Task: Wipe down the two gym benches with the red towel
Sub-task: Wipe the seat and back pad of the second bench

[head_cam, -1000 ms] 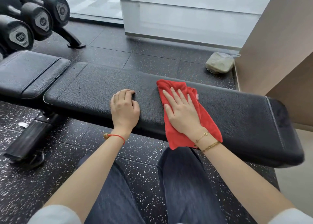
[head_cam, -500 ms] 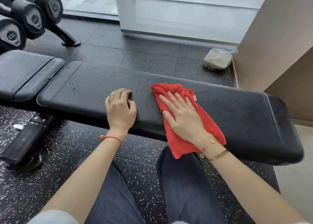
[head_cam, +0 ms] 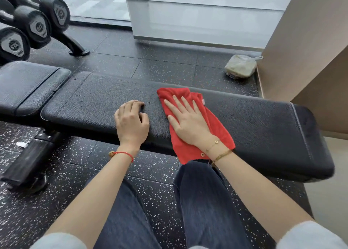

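A long black padded gym bench [head_cam: 263,124] runs across the view in front of my knees. Its shorter seat pad [head_cam: 28,84] adjoins it at the left. The red towel [head_cam: 216,126] lies across the middle of the long pad and hangs over the near edge. My right hand [head_cam: 188,122] presses flat on the towel with fingers spread. My left hand [head_cam: 131,122] rests on the bare pad just left of the towel, fingers curled, holding nothing. Small dark specks dot the pad left of my left hand.
Black dumbbells [head_cam: 35,26] sit on a rack at the far left. A bagged container [head_cam: 240,67] lies on the speckled rubber floor behind the bench, against a beige wall [head_cam: 305,51]. The bench's base foot [head_cam: 24,164] stands at the lower left.
My right hand has slid the towel slightly left along the pad, closer to my left hand. The left hand stays planted on the bench.
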